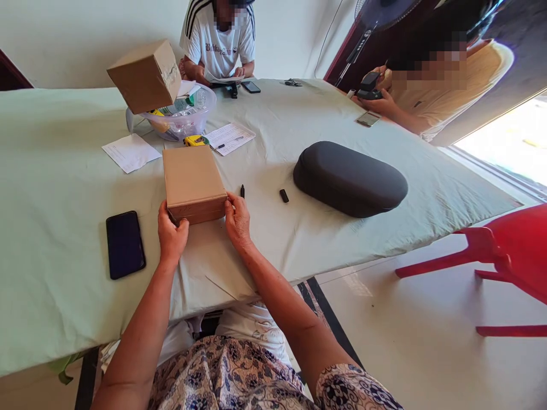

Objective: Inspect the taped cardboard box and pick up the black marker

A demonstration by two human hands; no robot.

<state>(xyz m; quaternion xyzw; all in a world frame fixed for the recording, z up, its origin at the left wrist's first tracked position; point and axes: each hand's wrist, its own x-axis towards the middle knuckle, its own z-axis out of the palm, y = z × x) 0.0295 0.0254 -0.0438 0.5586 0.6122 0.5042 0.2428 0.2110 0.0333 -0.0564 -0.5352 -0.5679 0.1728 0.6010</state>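
Observation:
Between my two hands is a closed brown cardboard box (pixel 194 173), at the near side of the cloth-covered table. My left hand (pixel 171 234) grips its near left corner, thumb on the front face. The near right corner is held by my right hand (pixel 237 219), fingers partly hidden behind the box. Just right of that hand lies a black pen (pixel 243 191), with a small black cap-like piece (pixel 284 196) farther right. A dark smartphone (pixel 125 245) rests left of my left hand. Behind the box sits a yellow tape measure (pixel 196 140).
A black oval case (pixel 350 179) lies to the right. At the back, a plastic basin (pixel 188 122) of odds and ends has another cardboard box (pixel 147 77) tilted on it. Papers (pixel 130 152) lie nearby. Two people sit at the table; a red chair (pixel 513 250) stands right.

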